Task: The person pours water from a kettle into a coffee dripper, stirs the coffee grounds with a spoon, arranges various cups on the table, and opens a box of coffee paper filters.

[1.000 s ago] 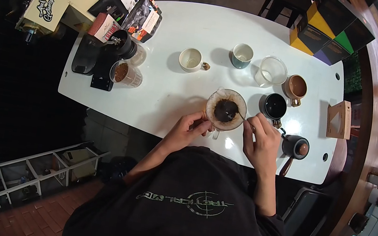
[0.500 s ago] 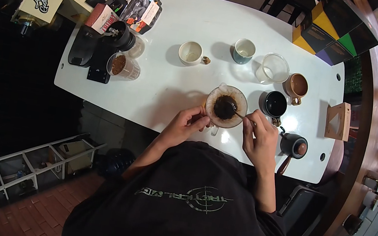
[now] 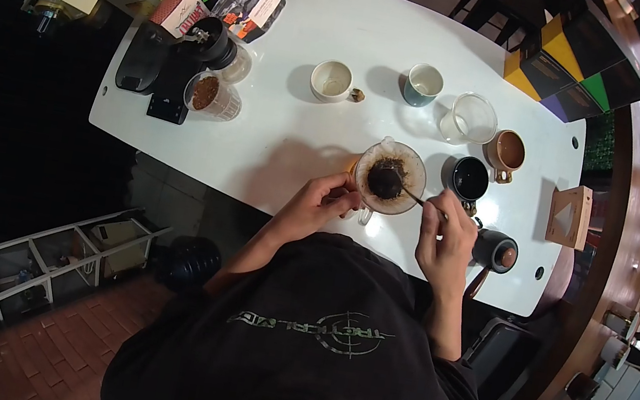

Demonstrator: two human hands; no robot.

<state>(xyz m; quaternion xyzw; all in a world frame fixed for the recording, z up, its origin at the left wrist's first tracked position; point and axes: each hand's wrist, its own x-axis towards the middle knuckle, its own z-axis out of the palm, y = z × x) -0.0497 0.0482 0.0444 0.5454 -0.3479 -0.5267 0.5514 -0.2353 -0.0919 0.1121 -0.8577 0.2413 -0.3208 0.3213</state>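
Observation:
A dripper lined with a pale filter holds dark, wet coffee grounds near the front edge of the white table. At its left rim my left hand is closed, with fingers and thumb pinching the side. My right hand, also closed, grips a thin spoon whose far end dips into the grounds. Beneath the dripper a clear glass handle shows; the rest of that vessel is mostly hidden. A black cup stands just beyond my right hand.
On the white table are a cream cup, a teal cup, a clear plastic cup, a brown cup and a dark kettle-like pot. A cup of brown grounds and a grinder stand left.
The camera view has turned and shifted slightly. The spoon has moved within the coffee grounds, and my right hand has shifted a little with it. My left hand stays at the dripper.

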